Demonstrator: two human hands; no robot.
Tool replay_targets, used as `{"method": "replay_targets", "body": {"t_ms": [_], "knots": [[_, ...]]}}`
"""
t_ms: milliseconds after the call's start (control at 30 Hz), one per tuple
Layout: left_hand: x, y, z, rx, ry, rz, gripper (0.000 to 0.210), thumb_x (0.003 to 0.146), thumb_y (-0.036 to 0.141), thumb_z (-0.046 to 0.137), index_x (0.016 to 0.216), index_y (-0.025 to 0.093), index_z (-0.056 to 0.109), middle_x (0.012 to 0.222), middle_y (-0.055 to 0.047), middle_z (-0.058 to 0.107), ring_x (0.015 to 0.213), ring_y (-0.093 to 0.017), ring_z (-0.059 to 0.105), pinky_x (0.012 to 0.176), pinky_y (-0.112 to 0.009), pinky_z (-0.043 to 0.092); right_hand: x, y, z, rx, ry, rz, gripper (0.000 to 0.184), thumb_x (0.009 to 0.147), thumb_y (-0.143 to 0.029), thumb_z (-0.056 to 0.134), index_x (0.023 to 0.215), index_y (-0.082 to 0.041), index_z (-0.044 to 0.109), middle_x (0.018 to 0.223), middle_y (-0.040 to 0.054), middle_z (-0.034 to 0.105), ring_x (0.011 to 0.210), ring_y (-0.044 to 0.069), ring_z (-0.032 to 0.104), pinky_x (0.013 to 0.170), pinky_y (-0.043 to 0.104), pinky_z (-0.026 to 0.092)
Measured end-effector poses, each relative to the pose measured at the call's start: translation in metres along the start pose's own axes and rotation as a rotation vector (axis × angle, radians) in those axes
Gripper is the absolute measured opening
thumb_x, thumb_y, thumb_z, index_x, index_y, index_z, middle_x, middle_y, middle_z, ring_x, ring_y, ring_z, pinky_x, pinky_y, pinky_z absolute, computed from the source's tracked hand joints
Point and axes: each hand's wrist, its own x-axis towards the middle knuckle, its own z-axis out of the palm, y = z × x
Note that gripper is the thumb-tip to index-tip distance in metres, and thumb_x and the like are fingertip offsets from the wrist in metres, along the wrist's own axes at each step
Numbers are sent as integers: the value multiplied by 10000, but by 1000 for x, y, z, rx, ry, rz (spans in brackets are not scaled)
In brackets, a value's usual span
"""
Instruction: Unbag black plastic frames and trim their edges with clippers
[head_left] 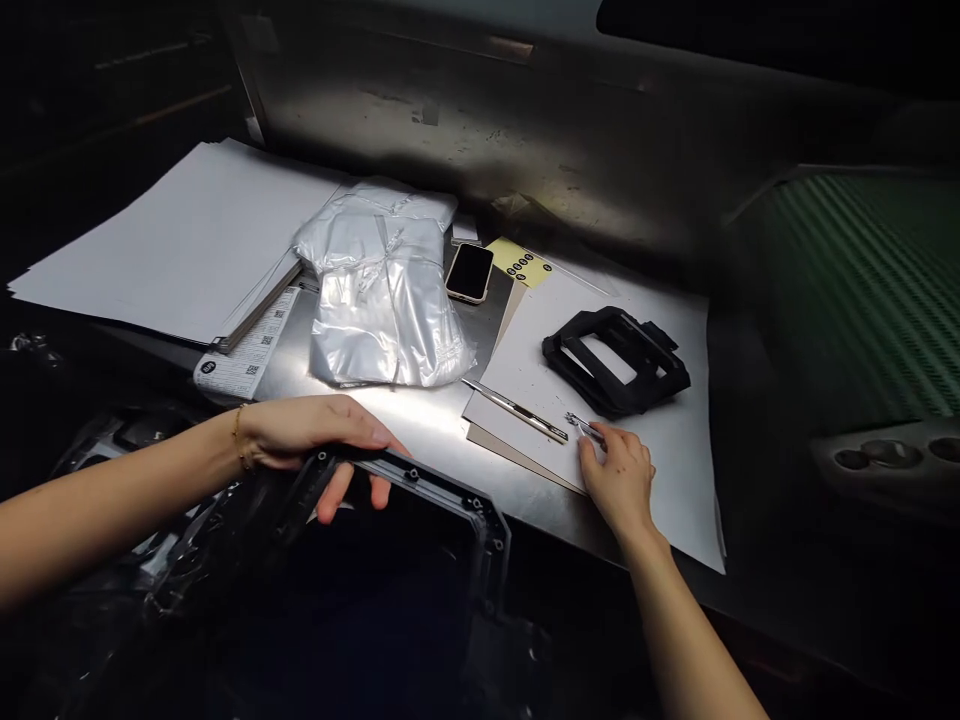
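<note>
On steel bench, angular black plastic frame

The large black plastic frame has a smooth, faintly glossy rim with small screw holes, and the left hand grips it. The smaller black plastic bracket looks matt. It lies on a matt white paper sheet over brown cardboard. The slim silver metal knife gleams, as does the small shiny metal piece at the right hand. The brushed grey metal tabletop shows scuffs and dull reflections. The clear plastic bags are crinkled and glossy; the dark phone screen is glassy.
</note>
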Motion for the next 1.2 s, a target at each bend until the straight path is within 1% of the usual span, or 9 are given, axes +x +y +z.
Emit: {"method": "replay_targets", "body": {"t_ms": [133,233,300,467,733,833,933,1067,1200], "knots": [[-3,5,9,-9,-37,-18,315,869,212,343,977,106,619,700,-32,693,368,-60,576,470,-170,431,-2,-4,-1,-61,-19,38,245,778,-270,537,998,-162,529,1031,53,497,970,220,465,798,446,390],[-6,10,12,3,-47,-23,319,876,195,328,996,114,612,693,-21,692,374,-56,579,484,-169,426,-2,-21,-9,-74,31,8,272,773,-255,526,1025,-153,513,1122,86,430,1066,278,372,829,501,340],[-6,12,13,15,-56,-27,316,875,191,329,996,120,612,695,-18,692,375,-56,577,497,-176,428,1,-37,-12,-40,28,-91,262,801,-260,486,1036,-146,504,1102,86,443,1056,258,383,831,466,351],[-7,18,16,37,-82,-35,313,873,218,337,989,131,615,714,-27,681,367,-55,560,436,-172,390,11,-66,0,38,-158,-347,236,816,-306,485,1001,-161,514,977,42,520,902,174,495,766,371,417],[-20,33,25,30,-116,-33,310,870,233,332,1012,170,600,745,-25,659,359,-40,532,462,-180,380,18,-60,11,86,-225,-300,206,810,-320,498,913,-144,524,923,35,532,847,161,515,739,364,430],[-24,35,30,44,-120,-14,311,866,242,335,1019,176,598,675,-8,643,333,-29,490,523,-191,385,20,-60,11,139,-254,-272,206,815,-328,491,895,-142,529,846,17,543,789,147,527,721,355,431],[-27,36,34,40,-137,-21,316,867,236,325,952,183,624,585,21,596,312,-34,456,484,-193,351,23,-64,8,232,-284,-207,204,813,-340,488,862,-146,530,816,10,534,769,141,519,715,348,422],[-25,36,32,28,-121,-38,337,872,200,314,861,170,649,530,33,555,312,-28,462,452,-182,312,17,-88,-17,453,-397,-44,214,837,-371,410,849,-161,452,701,-16,480,573,104,471,553,279,407],[-8,29,24,-4,-120,-44,329,867,203,314,984,149,616,695,-24,647,325,-36,506,422,-177,352,-3,-136,-72,769,-703,-28,368,834,-527,239,839,-200,408,622,-33,460,424,80,366,396,224,331]]}}
